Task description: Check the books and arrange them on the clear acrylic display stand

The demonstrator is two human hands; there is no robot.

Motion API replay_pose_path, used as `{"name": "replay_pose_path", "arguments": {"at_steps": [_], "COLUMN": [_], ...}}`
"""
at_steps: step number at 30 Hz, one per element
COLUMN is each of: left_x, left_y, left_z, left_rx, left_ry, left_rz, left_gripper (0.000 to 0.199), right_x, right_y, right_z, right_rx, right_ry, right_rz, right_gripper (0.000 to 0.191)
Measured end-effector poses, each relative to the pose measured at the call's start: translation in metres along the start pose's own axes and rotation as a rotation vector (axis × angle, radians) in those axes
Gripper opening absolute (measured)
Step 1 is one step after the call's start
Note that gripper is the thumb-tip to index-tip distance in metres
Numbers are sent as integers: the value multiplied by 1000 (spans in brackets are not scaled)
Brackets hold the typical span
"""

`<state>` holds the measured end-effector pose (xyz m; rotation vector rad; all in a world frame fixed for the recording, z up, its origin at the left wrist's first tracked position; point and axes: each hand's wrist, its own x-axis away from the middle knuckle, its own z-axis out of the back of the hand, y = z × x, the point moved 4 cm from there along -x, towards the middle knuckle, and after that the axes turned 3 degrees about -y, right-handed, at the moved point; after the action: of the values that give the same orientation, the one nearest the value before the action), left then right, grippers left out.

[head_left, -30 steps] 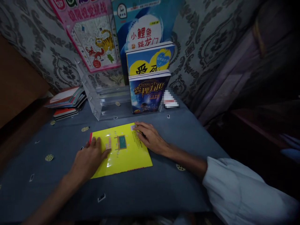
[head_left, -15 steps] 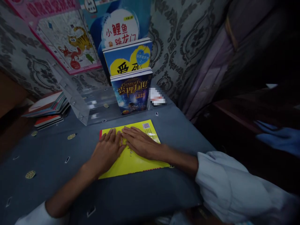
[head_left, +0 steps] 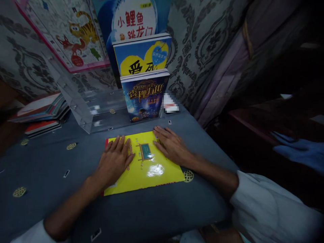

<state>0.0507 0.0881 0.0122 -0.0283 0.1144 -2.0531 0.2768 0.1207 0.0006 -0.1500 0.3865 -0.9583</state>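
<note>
Right hand point(head_left: 173, 146) has shifted away from left hand point(head_left: 113, 162), toward the far right corner of the yellow book point(head_left: 145, 173). Both palm-down, fingers outstretched, gripping nothing. Book flat between clear rack point(head_left: 80, 118) and near edge of desk point(head_left: 141, 212); pressing seems under way, how much is left I can't tell. Racked books point(head_left: 145, 101) upright; stack point(head_left: 42, 113) toward far left corner. Blue-grey printed cloth point(head_left: 48, 155). Wallpaper point(head_left: 187, 60), tied curtain point(head_left: 225, 71), dim.

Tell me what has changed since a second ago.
The yellow book has slid right across the tablecloth. The right hand swept left beside the left hand, then back to the book's far right corner. The left hand still lies on the book's left side, and the books in the clear stand stay put.
</note>
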Motion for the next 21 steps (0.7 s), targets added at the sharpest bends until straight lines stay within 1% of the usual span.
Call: {"name": "replay_pose_path", "arguments": {"at_steps": [4, 8, 12, 15, 19, 21], "left_x": [2, 3, 4, 4, 3, 4], "left_y": [-1, -1, -4, -6, -5, -5], "left_z": [-1, 0, 6, 11, 14, 13], "left_rx": [18, 12, -37, -66, -94, -100], "left_ry": [28, 42, 12, -32, -73, -65], "left_rz": [1, 15, 105, 167, 175, 163], "left_gripper": [60, 60, 67, 71, 71, 70], "right_x": [0, -1, -1, -1, -2, -2], "right_y": [6, 7, 8, 6, 4, 3], "right_z": [6, 7, 6, 8, 11, 13], "right_rx": [8, -11, -34, -26, 4, -4], "right_ry": [13, 28, 40, 56, 66, 69], "right_rz": [14, 28, 39, 15, -30, -24], "right_gripper": [42, 41, 41, 39, 35, 34]}}
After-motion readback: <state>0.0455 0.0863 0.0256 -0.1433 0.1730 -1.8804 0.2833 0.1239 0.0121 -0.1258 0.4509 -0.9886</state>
